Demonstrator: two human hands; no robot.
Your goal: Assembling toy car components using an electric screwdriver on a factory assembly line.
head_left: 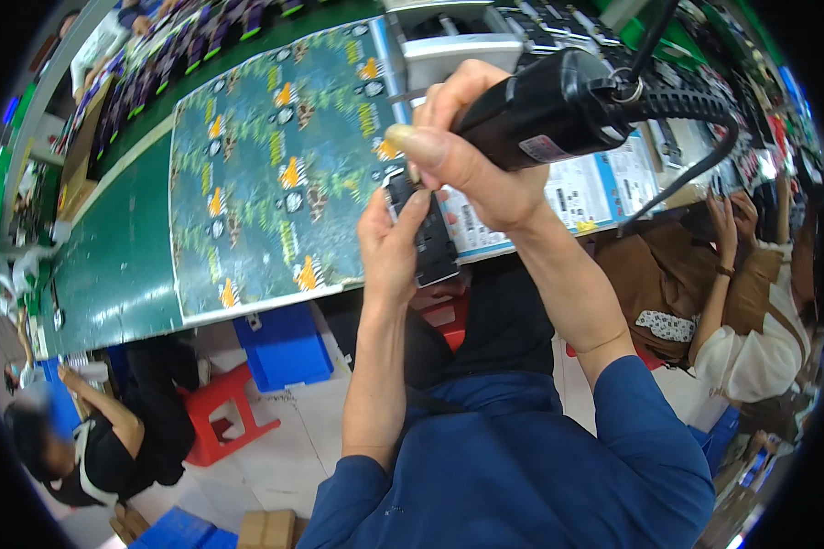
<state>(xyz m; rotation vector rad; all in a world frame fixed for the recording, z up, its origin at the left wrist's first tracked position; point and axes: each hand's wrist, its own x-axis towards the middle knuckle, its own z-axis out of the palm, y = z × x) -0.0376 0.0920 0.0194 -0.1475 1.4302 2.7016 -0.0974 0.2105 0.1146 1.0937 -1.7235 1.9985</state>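
My right hand (513, 188) is wrapped round a black electric screwdriver (554, 105), which lies slanted with its cable end up and to the right. Its front end points down toward the part in my other hand; my fingers hide most of the bit, so contact is hard to judge. A black, flat, rectangular housing (438, 247) with a pale edge is gripped by my left hand (389, 247), thumb on top. The housing is held at the bench's near edge, beside a printed animal-pattern mat (330, 197).
Paper sheets (577, 188) lie under and right of my hands. A grey tray (458, 55) stands behind them. Screwdriver cable (696, 174) loops at right. Dark parts (238, 23) line the far left. Co-workers sit at both sides; below are a blue bin (288, 352) and red stool (224, 416).
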